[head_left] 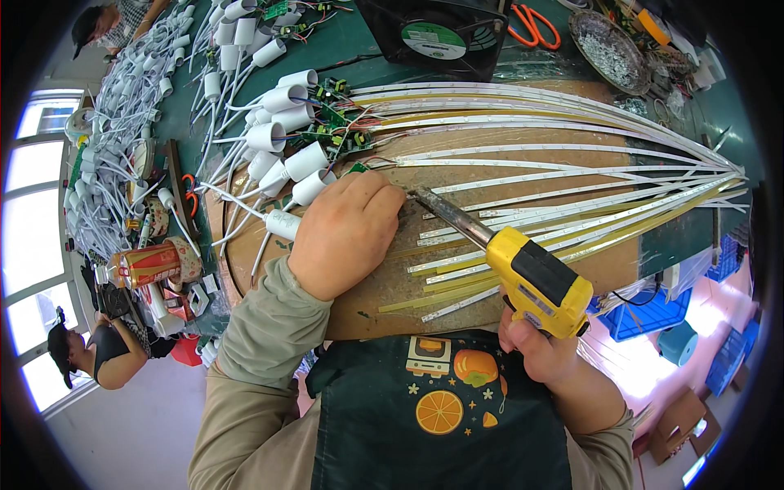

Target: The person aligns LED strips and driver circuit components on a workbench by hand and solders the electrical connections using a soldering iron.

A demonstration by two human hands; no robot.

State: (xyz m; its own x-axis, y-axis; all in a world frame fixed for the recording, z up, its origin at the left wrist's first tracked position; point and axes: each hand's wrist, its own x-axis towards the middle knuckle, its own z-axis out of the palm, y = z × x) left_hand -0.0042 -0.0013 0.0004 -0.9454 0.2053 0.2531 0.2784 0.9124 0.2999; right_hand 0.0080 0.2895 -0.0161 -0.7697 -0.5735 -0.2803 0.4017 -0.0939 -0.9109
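A yellow and black soldering gun (541, 282) is in my right hand (535, 347), whose fingers wrap round its handle. Its metal barrel points up and left, and the tip ends beside the fingertips of my left hand (347, 233). That hand is closed in a pinch over the brown work board (351, 314); what it pinches is hidden by the fingers. A white plastic tube (282, 224) with a white cable lies against the left hand's outer side. Narrow white LED strips (523, 174) fan out to the right, some with free ends near the barrel.
White lamp caps (286, 98) with cables and green circuit boards (331, 118) lie beyond my left hand. A black fan (441, 37) stands at the back, with orange-handled scissors (535, 26) beside it. A drink bottle (147, 265) lies left. Other people are at the left edge.
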